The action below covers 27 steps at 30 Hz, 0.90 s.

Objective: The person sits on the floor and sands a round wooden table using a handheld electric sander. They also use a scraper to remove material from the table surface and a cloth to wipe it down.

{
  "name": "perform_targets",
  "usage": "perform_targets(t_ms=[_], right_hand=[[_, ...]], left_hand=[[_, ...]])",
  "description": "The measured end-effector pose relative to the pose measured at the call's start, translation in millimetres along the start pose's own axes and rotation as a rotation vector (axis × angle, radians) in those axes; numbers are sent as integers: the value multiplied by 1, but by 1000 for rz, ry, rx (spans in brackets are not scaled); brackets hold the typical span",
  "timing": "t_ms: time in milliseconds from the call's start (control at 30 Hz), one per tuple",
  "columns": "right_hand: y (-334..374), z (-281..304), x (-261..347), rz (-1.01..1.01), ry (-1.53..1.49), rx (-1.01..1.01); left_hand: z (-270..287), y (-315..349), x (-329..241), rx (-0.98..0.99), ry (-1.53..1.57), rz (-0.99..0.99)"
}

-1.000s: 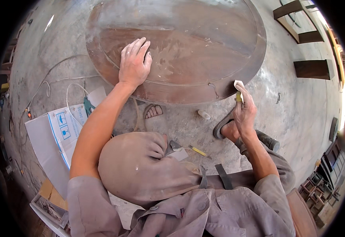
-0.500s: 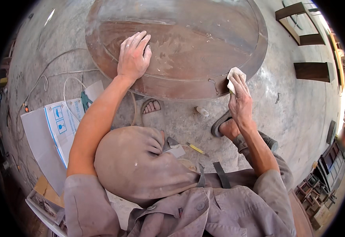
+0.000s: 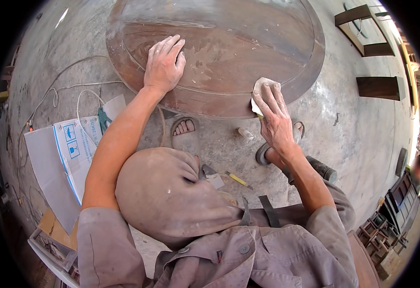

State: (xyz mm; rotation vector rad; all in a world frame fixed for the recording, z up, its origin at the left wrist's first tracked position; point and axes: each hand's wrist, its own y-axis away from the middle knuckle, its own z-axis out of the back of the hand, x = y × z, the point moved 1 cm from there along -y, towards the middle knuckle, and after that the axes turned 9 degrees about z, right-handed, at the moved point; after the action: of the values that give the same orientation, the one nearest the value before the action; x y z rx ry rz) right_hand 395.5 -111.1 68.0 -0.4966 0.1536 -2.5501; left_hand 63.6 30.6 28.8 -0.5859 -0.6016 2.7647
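A round brown wooden tabletop (image 3: pixel 224 62), streaked with pale dust, lies in front of me. My left hand (image 3: pixel 164 67) rests on its near left part, fingers stretched out and nothing in them. On the near right rim my right hand (image 3: pixel 274 117) presses a folded off-white sheet (image 3: pixel 257 93), which looks like sandpaper, against the wood. The fingers cover most of that sheet, and its underside is hidden. Both hands are dusty.
On the concrete floor lie a yellow utility knife (image 3: pixel 238 179), a small pale bottle (image 3: pixel 245 134) and a cord (image 3: pixel 56 91). Printed cardboard (image 3: pixel 51 158) lies at left. Dark wooden frames (image 3: pixel 379 88) stand at right. My sandalled feet are below the tabletop.
My right hand has slid left along the near rim with the sandpaper under its fingers. My left hand stays at the same spot on the tabletop.
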Motion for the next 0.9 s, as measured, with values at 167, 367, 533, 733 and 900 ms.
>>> perform_targets(t_ms=[167,367,533,733,900], right_hand=[[4,-4,-7,-102,-161,-137],[5,-4,-4,-5,-81,15],[14,-5,-8,-46,-85,-88],[4,-7,-3,4,-35,-54],[19,-10,-10,-74,-35,-127]], left_hand=[[0,1,1,-8,1,-2],[-1,1,1,-11,-2,0],[-1,0,1,-10,-7,-4],[-2,1,3,-9,-16,-3],[-2,1,1,-3,-12,0]])
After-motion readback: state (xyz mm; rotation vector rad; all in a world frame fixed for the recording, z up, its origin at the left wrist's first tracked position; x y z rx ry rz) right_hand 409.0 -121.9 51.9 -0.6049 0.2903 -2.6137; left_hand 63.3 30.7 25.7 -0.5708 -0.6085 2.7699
